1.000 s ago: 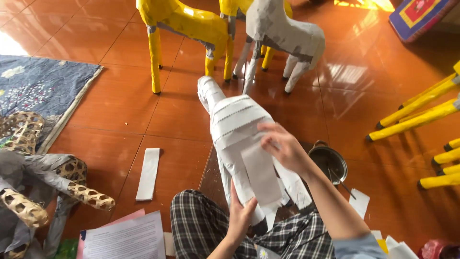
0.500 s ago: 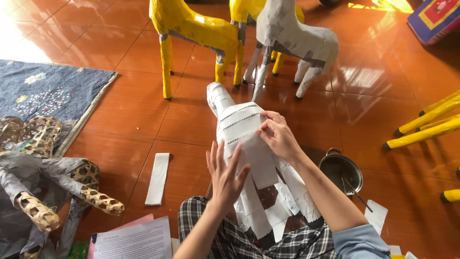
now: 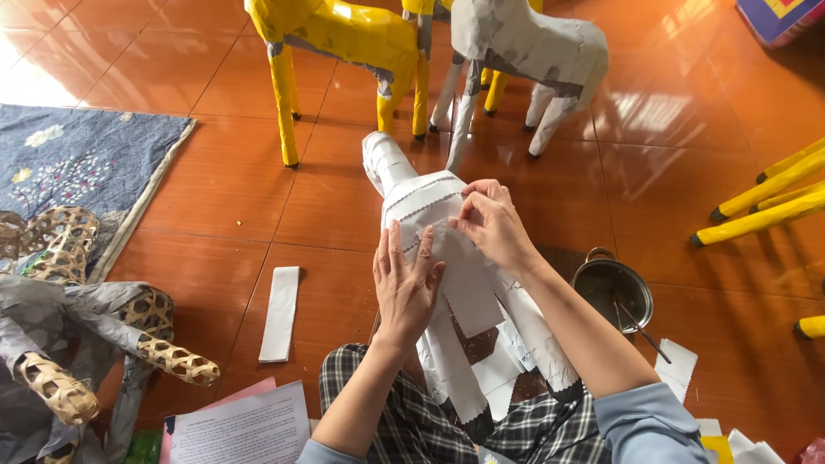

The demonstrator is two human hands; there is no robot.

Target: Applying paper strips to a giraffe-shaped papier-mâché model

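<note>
The left hand (image 3: pixel 406 279) lies flat and open, fingers spread, on the white paper figure (image 3: pixel 447 258) that rests on the person's lap and reaches out over the floor (image 3: pixel 215 198). The right hand (image 3: pixel 491 225) pinches a paper strip (image 3: pixel 468 279) against the figure's back with thumb and fingertips. A pot (image 3: pixel 612 292) sits just right of the figure, a loose strip (image 3: pixel 280 313) lies left, and a yellow figure (image 3: pixel 344 43) and a grey one (image 3: pixel 524 51) stand beyond.

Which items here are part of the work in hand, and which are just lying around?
In hand: left hand, right hand, white paper-covered animal figure, metal pot, loose paper strip.
Lying about: yellow figure, grey figure, blue mat, bamboo frame.
</note>
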